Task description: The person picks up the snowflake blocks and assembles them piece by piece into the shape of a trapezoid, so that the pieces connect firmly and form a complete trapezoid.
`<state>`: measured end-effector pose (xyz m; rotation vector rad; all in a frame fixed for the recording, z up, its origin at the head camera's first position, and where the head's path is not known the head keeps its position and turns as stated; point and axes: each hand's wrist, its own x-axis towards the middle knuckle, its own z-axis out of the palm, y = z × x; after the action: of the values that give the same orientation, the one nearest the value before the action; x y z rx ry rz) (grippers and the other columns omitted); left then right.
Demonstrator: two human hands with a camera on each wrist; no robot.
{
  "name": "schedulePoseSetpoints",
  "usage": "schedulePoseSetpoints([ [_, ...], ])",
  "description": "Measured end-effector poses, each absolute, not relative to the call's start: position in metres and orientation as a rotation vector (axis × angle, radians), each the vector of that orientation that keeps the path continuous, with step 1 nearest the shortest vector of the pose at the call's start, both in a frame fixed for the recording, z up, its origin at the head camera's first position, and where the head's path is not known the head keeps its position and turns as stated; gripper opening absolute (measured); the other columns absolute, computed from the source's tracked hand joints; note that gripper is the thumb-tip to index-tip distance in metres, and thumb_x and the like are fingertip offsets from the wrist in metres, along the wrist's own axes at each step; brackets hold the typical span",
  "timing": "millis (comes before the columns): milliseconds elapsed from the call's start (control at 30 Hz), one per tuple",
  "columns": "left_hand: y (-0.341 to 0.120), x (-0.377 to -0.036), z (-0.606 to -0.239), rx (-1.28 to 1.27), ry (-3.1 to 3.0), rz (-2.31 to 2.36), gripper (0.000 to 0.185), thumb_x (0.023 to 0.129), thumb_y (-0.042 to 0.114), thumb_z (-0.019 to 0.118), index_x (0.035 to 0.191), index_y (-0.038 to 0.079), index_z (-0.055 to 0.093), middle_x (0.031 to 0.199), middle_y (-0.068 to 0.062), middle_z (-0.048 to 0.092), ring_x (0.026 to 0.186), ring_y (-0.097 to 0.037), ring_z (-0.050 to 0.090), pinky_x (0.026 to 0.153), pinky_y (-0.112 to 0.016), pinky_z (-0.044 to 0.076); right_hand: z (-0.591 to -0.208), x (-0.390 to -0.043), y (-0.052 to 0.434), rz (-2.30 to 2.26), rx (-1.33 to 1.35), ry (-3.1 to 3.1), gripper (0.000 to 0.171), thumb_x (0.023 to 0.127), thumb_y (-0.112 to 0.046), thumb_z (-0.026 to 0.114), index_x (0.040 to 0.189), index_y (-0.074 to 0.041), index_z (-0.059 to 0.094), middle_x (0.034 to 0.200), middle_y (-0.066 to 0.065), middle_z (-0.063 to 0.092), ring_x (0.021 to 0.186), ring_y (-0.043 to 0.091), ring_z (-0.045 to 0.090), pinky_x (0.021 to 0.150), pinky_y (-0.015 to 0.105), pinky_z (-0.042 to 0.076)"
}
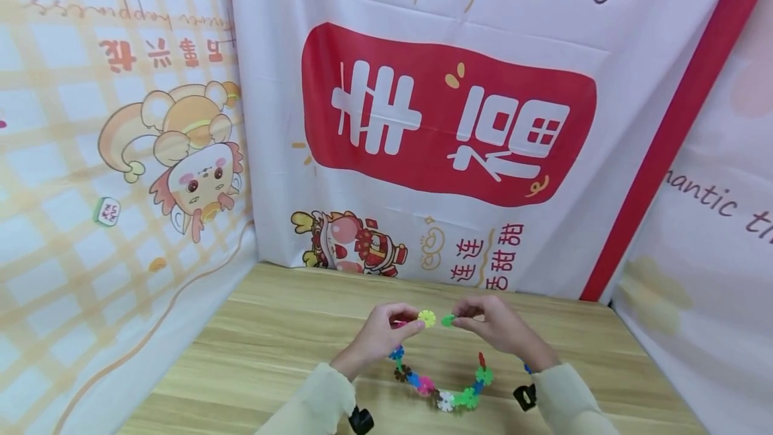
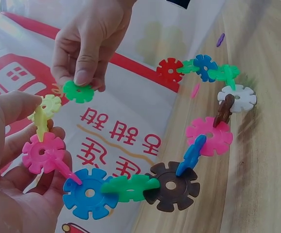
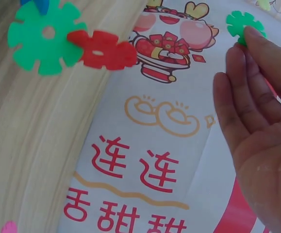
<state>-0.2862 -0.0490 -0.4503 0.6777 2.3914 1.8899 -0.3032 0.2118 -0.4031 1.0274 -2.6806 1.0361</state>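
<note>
Head view shows both hands raised a little above the wooden table (image 1: 272, 327), close together but not touching. The left hand (image 1: 379, 334) pinches the yellow snowflake disc (image 1: 427, 317) at one end of a chain of coloured discs (image 1: 443, 391), thumb on top and fingers curled beneath. The right hand (image 1: 495, 324) pinches a single green disc (image 1: 447, 320) between thumb and forefinger, and that disc sits just beside the yellow one, a small gap between them.

From the left wrist the chain is plain to see: below the yellow disc (image 2: 47, 108) comes a pink disc (image 2: 42, 153) resting against the left hand's fingers, then a blue disc (image 2: 88, 193), a green one and a dark brown disc (image 2: 172, 186), and the string curves away from the left hand through pink, white, green and blue to a red disc (image 2: 169, 70) at the far end, under the right hand. The green disc (image 2: 78, 91) is held by the right hand's fingertips (image 2: 82, 75) just above and beside the yellow one.

From the right wrist the green disc (image 3: 242, 24) peeks past the fingertips, and the chain's far end, a green disc slotted to a red one (image 3: 104, 50), hangs off to the side of the palm. Printed cloth banners (image 1: 447, 119) stand beyond both hands
</note>
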Motion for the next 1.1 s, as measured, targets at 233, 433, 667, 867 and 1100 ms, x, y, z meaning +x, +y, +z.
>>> schedulePoseSetpoints([
  [233,-0.047,-0.288,-0.451,0.633,2.38,1.903,0.022,0.089,0.041,0.068,0.106,0.027,0.069,0.102,0.004,0.07,0.09,-0.014,0.065,0.082,-0.041,0.058,-0.406,-0.307,0.207,1.022,1.047,-2.546,0.008,0.087,-0.023,0.071,0.094,-0.024,0.069,0.089,-0.015,0.068,0.081,0.002,0.065,0.079,0.023,0.057],
  [433,-0.043,-0.29,-0.45,0.648,2.381,1.902,0.021,0.091,0.04,0.066,0.107,0.027,0.069,0.103,0.004,0.07,0.092,-0.013,0.065,0.081,-0.032,0.058,-0.402,-0.309,0.205,1.019,1.095,-2.493,0.009,0.088,-0.025,0.071,0.096,-0.022,0.07,0.09,-0.014,0.069,0.082,0.002,0.066,0.077,0.023,0.058],
  [667,-0.042,-0.29,-0.449,0.629,2.374,1.915,0.018,0.092,0.04,0.063,0.103,0.027,0.071,0.099,0.003,0.071,0.094,-0.029,0.064,0.074,-0.027,0.056,-0.398,-0.309,0.205,0.957,1.166,-2.448,0.008,0.087,-0.022,0.072,0.095,-0.02,0.071,0.09,-0.012,0.07,0.083,0.002,0.067,0.074,0.022,0.058],
  [867,-0.041,-0.29,-0.45,0.632,2.369,1.928,0.019,0.093,0.038,0.063,0.102,0.024,0.073,0.1,-0.004,0.072,0.088,-0.023,0.065,0.073,-0.031,0.056,-0.398,-0.309,0.203,0.749,1.308,-2.245,0.014,0.081,-0.01,0.077,0.091,-0.019,0.073,0.089,-0.009,0.072,0.082,0.003,0.067,0.074,0.021,0.058],
  [1100,-0.041,-0.289,-0.452,0.577,2.347,1.955,0.022,0.092,0.04,0.064,0.102,0.024,0.074,0.092,-0.002,0.072,0.079,-0.016,0.062,0.066,-0.024,0.053,-0.395,-0.303,0.194,0.474,1.403,-1.91,0.022,0.07,-0.001,0.082,0.086,-0.012,0.074,0.088,-0.002,0.072,0.08,0.009,0.068,0.076,0.013,0.054],
])
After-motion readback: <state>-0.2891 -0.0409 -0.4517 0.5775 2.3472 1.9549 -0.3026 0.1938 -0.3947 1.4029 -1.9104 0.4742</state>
